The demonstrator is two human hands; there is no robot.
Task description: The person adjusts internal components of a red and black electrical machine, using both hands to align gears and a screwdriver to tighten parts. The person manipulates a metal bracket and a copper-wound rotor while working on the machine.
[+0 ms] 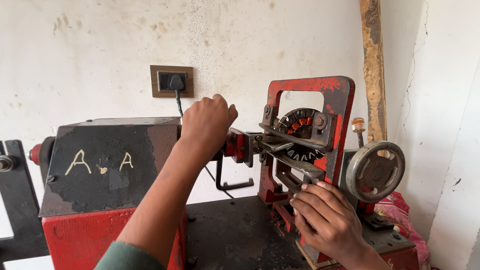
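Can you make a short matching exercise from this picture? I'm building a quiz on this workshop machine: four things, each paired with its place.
Things:
1. left hand
2. right hand
3. handwheel
4. wall socket

Places:
A. on the wall above the machine, plug inserted
B. at the machine's right end, beside the red frame
C. low at the base of the red frame
D. closed around the shaft next to the black housing

Pairs: 1-D, 2-C, 3-B, 4-A
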